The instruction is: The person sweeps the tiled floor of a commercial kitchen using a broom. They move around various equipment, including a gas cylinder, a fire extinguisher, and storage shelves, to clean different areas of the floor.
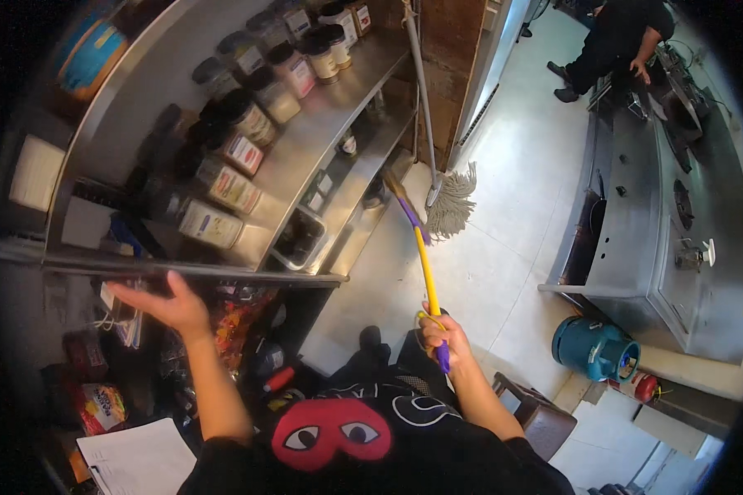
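My right hand [443, 337] is closed around the yellow and purple handle of a long-handled brush [426, 266]. Its brown, blurred bristle end points away from me toward the lower shelves, left of a string mop [451, 201] that stands on the floor. My left hand [167, 306] is empty, with its fingers spread just below the front edge of a stainless steel shelf unit [297, 185]. On that unit's upper shelf are several spice jars [226, 185] with dark lids. A metal container [300, 238] sits on the level beneath.
To the right, a steel cooking counter [631, 247] carries a small glass dispenser [690, 257]. A teal gas cylinder [585, 348] and a red fire extinguisher [644, 387] lie below it. Another person [625, 43] is at the far end. Papers [137, 455] and packets [102, 408] are at lower left.
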A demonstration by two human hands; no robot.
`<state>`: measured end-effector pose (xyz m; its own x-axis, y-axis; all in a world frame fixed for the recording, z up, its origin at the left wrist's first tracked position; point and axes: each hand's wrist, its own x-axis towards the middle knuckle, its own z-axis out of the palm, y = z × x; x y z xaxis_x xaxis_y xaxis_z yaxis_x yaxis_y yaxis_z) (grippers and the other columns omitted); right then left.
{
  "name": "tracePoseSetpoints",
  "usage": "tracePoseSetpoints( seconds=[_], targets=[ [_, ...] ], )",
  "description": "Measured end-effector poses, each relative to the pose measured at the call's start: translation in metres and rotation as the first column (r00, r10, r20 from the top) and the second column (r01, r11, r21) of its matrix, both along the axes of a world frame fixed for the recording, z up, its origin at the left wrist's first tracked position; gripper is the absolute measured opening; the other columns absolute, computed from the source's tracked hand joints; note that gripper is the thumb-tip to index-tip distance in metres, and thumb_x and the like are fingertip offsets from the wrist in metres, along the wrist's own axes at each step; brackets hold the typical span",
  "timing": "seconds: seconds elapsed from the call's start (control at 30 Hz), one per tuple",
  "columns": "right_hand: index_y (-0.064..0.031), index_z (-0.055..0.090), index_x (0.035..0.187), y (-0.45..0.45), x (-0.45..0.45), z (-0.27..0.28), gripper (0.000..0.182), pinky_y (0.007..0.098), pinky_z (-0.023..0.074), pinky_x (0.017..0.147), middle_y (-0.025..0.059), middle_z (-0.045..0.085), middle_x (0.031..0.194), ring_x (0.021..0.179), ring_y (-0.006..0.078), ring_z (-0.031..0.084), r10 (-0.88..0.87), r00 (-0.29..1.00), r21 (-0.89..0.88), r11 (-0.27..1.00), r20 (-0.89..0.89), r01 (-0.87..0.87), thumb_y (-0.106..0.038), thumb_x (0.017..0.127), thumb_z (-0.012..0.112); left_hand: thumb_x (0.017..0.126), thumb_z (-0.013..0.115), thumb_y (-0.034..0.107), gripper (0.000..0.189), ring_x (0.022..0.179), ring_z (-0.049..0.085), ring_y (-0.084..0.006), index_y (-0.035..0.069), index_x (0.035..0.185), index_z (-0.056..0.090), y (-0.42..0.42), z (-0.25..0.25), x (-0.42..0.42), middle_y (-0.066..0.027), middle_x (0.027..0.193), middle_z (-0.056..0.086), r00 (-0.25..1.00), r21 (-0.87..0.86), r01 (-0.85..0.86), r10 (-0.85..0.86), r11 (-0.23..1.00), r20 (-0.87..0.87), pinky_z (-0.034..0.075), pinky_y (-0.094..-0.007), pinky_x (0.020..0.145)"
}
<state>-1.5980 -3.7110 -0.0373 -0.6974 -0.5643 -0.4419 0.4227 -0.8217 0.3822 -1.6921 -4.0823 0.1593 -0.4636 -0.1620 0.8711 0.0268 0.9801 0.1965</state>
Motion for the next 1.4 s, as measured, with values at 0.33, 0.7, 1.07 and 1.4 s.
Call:
tracePoseSetpoints(
  seconds=[0.33, 0.7, 1.07, 1.4],
  targets=[
    [-0.0182, 0.043, 0.117, 0.042, -0.169, -0.149, 0.041, 0.0235, 0.0325, 0.034, 0.0013, 0.037, 0.059, 0.037, 0.0070, 0.032, 0.164, 0.975, 0.068, 0.985, -0.147, -0.156, -0.004, 0.079, 0.040, 0.081, 0.059, 0.036, 0.093, 0.130, 0.008, -0.0375, -0.015, 0.130, 0.000, -0.012, -0.043, -0.029, -0.0330, 0.137, 0.003, 0.950, 0.105, -0.306, 0.311, 0.946, -0.038, 0.010, -0.0392, 0.107],
    [-0.0119, 0.034, 0.110, 0.013, -0.243, -0.241, 0.030, 0.0301, 0.0351, 0.034, 0.0034, 0.039, 0.058, 0.038, 0.0112, 0.034, 0.648, 0.751, 0.781, 0.401, 0.126, -0.478, -0.012, 0.083, 0.047, 0.082, 0.052, 0.006, 0.073, 0.110, 0.041, -0.0337, -0.005, 0.132, 0.001, -0.021, -0.053, -0.048, -0.0294, 0.126, 0.028, 0.866, 0.052, -0.471, 0.473, 0.880, -0.164, 0.033, -0.0373, 0.095],
    [-0.0184, 0.039, 0.113, 0.074, -0.175, -0.126, 0.028, 0.0253, 0.0331, 0.034, -0.0009, 0.039, 0.059, 0.038, 0.0072, 0.034, 0.357, 0.933, 0.251, 0.900, 0.043, -0.356, -0.014, 0.087, 0.046, 0.082, 0.050, 0.013, 0.071, 0.109, 0.041, -0.0415, -0.008, 0.132, 0.004, -0.022, -0.051, -0.047, -0.0345, 0.124, 0.027, 0.867, -0.034, -0.475, 0.461, 0.879, -0.186, 0.034, -0.0438, 0.092],
    [-0.0171, 0.041, 0.095, 0.076, -0.198, -0.197, 0.011, 0.0258, 0.0325, 0.032, -0.0002, 0.039, 0.054, 0.037, 0.0087, 0.034, 0.339, 0.937, 0.521, 0.787, 0.083, -0.331, -0.027, 0.090, 0.042, 0.079, 0.050, 0.005, 0.069, 0.114, 0.037, -0.0414, -0.013, 0.129, 0.007, -0.012, -0.051, -0.055, -0.0352, 0.125, 0.027, 0.789, -0.078, -0.602, 0.577, 0.795, -0.212, 0.031, -0.0418, 0.097]
  ],
)
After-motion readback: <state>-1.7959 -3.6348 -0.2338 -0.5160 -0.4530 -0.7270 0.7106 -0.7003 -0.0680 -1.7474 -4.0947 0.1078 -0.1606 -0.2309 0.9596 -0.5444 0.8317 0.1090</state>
